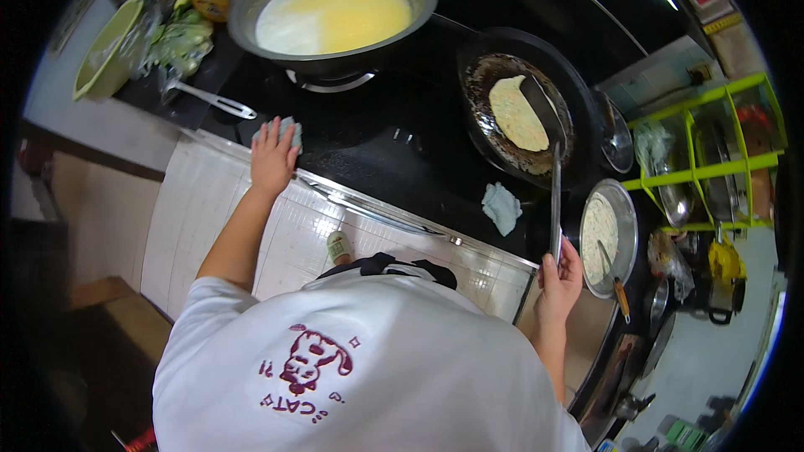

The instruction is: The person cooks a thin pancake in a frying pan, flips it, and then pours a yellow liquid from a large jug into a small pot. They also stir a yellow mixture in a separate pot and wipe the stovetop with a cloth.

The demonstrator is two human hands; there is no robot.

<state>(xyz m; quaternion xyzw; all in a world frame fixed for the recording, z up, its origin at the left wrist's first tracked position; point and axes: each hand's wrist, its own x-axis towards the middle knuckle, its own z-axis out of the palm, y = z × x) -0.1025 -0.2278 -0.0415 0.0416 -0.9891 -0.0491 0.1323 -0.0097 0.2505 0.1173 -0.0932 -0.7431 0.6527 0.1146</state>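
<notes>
My right hand [561, 276] grips the handle of a metal spatula [556, 201]. The spatula's dark blade lies over the right part of a pale pancake with orange flecks [516, 116]. That pancake rests in a dark wok [480, 144] on the stove. At the left, my left hand [274, 160] presses flat on a light blue-grey cloth [295, 136] at the front edge of the black cooktop [370, 138]; the hand hides most of the cloth. A second crumpled cloth [502, 208] lies on the cooktop between the wok and my body.
A large metal basin of yellow-white liquid [333, 16] stands on the left burner. A slotted utensil [217, 100] and bagged green vegetables [182, 41] lie left of it. To the right are a metal bowl of flecked batter [601, 238] with a wooden-handled utensil, and a green rack [710, 166].
</notes>
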